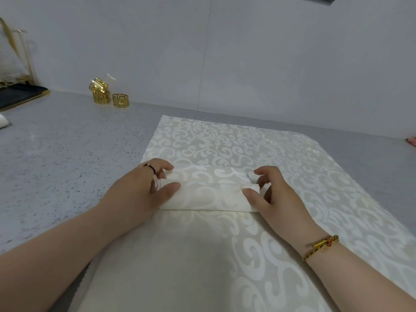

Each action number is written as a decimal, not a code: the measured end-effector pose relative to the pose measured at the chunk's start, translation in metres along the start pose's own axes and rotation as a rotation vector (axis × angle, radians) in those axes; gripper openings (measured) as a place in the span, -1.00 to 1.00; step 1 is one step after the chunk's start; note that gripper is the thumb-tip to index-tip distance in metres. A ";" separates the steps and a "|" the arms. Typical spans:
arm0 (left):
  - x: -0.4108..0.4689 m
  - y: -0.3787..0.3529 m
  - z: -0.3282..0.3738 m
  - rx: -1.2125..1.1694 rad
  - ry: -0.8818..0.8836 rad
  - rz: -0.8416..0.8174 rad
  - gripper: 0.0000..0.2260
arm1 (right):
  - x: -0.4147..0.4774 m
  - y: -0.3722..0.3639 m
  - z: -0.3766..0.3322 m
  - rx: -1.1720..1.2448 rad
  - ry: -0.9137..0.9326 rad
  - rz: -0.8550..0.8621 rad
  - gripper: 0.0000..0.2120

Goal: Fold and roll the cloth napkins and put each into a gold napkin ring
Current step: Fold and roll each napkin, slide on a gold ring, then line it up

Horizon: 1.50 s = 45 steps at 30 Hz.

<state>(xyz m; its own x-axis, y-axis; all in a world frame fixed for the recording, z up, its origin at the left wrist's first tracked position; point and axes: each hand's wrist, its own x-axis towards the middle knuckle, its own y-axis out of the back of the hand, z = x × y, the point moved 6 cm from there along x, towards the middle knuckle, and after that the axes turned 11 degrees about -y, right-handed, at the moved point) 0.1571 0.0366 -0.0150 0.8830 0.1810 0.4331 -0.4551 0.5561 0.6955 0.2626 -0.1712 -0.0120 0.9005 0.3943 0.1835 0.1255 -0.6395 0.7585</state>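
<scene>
A cream damask napkin [225, 140] with a scroll pattern lies flat on the grey speckled counter. A folded band of it [209, 194] runs across the middle. My left hand [144, 188] pinches the band's left end between thumb and fingers. My right hand [274, 192] pinches its right end the same way. Three gold napkin rings stand at the back left by the wall: one ring [98, 84] tilted on top of another [101, 99], the third ring [120, 100] beside them.
The counter [56, 154] stretches left of the napkin. A black tray with a gold rim [22, 95] and a gold wire rack [15, 52] stand at the far left. A white object [4, 123] pokes in at the left edge, something pink [412, 140] at the right edge.
</scene>
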 end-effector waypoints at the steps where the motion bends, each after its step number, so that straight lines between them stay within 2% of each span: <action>1: 0.000 0.001 0.001 0.028 -0.030 0.027 -0.80 | -0.001 0.002 -0.003 -0.029 0.055 0.056 -0.74; 3: 0.000 0.006 0.012 0.096 -0.151 0.075 -0.85 | -0.005 0.005 -0.014 -0.107 0.252 0.140 -0.85; 4: 0.001 0.009 0.017 0.144 -0.228 0.055 -0.90 | -0.007 0.005 -0.017 -0.149 0.326 0.135 -0.84; 6: 0.000 0.010 0.020 0.201 -0.381 -0.010 -0.64 | -0.012 0.005 -0.019 -0.192 0.396 0.075 -0.72; 9: -0.002 0.002 0.011 0.119 -0.296 -0.194 -0.46 | -0.014 0.004 -0.019 -0.219 0.364 -0.091 -0.61; 11: -0.003 -0.005 0.006 0.187 -0.247 -0.265 -0.47 | -0.011 -0.001 -0.011 -0.248 0.319 -0.153 -0.53; 13: -0.001 -0.006 0.003 0.230 -0.219 -0.254 -0.50 | -0.007 -0.004 -0.009 -0.259 0.289 -0.125 -0.54; 15: 0.002 -0.004 0.006 0.239 -0.231 -0.192 -0.37 | -0.006 -0.003 -0.012 -0.265 0.284 -0.074 -0.59; 16: 0.001 -0.004 0.006 0.233 -0.217 -0.191 -0.37 | -0.007 -0.001 -0.013 -0.263 0.284 -0.072 -0.62; 19: -0.005 0.000 0.008 0.124 -0.170 -0.249 -0.69 | -0.012 0.005 -0.013 -0.175 0.260 -0.138 -0.73; 22: -0.011 0.007 0.005 -0.030 -0.092 -0.255 -0.67 | -0.018 0.011 -0.012 0.038 0.151 -0.279 -0.86; 25: -0.014 0.006 -0.001 -0.105 -0.002 -0.306 -0.65 | -0.021 0.010 -0.012 0.182 0.108 -0.369 -0.89; 28: -0.012 0.004 -0.002 -0.159 0.025 -0.307 -0.67 | -0.018 0.005 -0.011 0.196 0.160 -0.353 -0.69; 30: -0.010 0.003 -0.001 -0.183 0.040 -0.287 -0.69 | -0.015 0.004 -0.007 0.188 0.146 -0.340 -0.65; 33: -0.006 0.003 -0.002 -0.223 0.055 -0.226 -0.74 | -0.011 0.003 -0.004 0.223 0.065 -0.317 -0.85; 37: -0.003 0.003 -0.001 -0.253 0.047 -0.096 -0.80 | -0.006 0.001 -0.001 0.259 0.004 -0.236 -0.97; 39: -0.003 0.001 0.002 -0.217 0.033 -0.050 -0.81 | -0.005 0.000 0.001 0.266 0.010 -0.196 -0.83; 42: 0.000 0.000 0.003 -0.127 0.024 0.029 -0.86 | -0.005 -0.002 -0.004 0.172 0.061 -0.146 -0.76; 44: 0.002 -0.001 0.005 -0.003 -0.021 0.059 -0.93 | -0.007 -0.002 -0.011 0.089 0.153 -0.065 -0.80; 45: 0.003 0.000 0.006 0.052 -0.057 0.076 -0.94 | -0.007 -0.002 -0.013 0.048 0.172 -0.041 -0.91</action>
<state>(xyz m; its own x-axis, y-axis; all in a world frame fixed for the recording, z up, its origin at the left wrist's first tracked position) 0.1586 0.0324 -0.0100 0.8384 0.1739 0.5166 -0.5273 0.4991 0.6876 0.2508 -0.1639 -0.0063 0.8103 0.5251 0.2601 0.1844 -0.6498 0.7374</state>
